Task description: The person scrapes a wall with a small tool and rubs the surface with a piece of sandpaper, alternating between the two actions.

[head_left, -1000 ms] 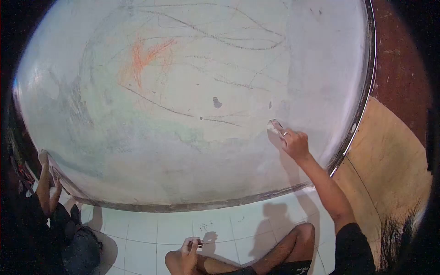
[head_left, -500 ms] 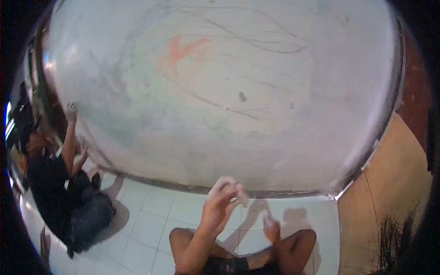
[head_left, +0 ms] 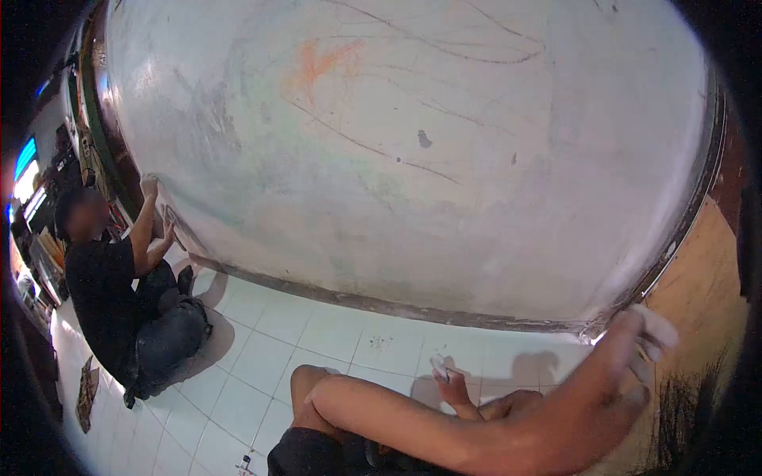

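Observation:
My left arm reaches across to the right, near the camera. My left hand (head_left: 644,337) is smeared by motion, with white on its fingers, and overlaps the wall's lower right corner and the tan panel in this view. Low over the floor tiles, my right hand (head_left: 454,389) is closed round a small pale greyish piece (head_left: 440,367), too blurred to name. Part of my right forearm is hidden behind the left arm. Ahead stands a whitish wall (head_left: 397,230) with dark scrawled lines, an orange mark and a dark chip.
At the left, a person in dark clothes (head_left: 103,293) sits on the floor with both hands at the wall. Dark flecks (head_left: 381,343) dot the tiles (head_left: 325,337) before me. A tan panel (head_left: 690,293) borders the right side. A crumpled brown piece (head_left: 87,397) lies far left.
My left hand has swung from the middle to the far right, closer to the camera. My right hand has shifted slightly left. The view has tilted and turned left.

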A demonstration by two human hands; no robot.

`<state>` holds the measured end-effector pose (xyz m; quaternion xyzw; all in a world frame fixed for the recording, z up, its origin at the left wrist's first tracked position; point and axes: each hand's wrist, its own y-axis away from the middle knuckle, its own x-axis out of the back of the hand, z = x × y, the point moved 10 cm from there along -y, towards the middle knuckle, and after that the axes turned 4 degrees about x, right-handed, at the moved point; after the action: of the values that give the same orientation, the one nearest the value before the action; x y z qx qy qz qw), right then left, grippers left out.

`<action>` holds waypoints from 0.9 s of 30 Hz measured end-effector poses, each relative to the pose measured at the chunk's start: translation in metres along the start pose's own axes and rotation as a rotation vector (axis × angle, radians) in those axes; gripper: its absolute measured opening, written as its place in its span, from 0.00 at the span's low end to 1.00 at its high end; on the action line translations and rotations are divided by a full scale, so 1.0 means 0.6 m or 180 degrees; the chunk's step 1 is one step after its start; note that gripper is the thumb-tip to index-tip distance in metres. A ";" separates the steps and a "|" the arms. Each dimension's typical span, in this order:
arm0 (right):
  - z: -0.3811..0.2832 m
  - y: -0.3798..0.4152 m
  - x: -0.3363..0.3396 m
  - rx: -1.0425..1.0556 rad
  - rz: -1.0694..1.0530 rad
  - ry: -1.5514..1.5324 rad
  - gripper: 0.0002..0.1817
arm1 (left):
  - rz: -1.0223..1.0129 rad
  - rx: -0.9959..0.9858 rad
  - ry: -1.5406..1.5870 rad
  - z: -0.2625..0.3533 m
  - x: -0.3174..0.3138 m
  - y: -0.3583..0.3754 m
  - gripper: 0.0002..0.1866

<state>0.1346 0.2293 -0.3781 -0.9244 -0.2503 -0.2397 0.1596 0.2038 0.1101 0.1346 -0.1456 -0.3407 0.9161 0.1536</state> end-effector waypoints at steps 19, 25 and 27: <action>-0.006 0.020 -0.036 0.0458 -0.0238 0.0360 0.15 | -0.0315 0.0045 0.0660 -0.009 -0.009 0.065 0.23; -0.021 0.001 -0.023 -0.0371 -0.0629 0.0046 0.18 | -0.0178 0.0228 0.0612 -0.028 0.024 0.081 0.21; -0.025 0.004 -0.015 -0.0277 -0.0488 -0.0145 0.18 | -0.0054 0.0315 0.0557 -0.039 0.045 0.090 0.20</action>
<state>0.1235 0.2178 -0.3707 -0.9138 -0.3133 -0.2407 0.0947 0.1780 0.0952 0.0770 -0.2144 -0.2815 0.9142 0.1975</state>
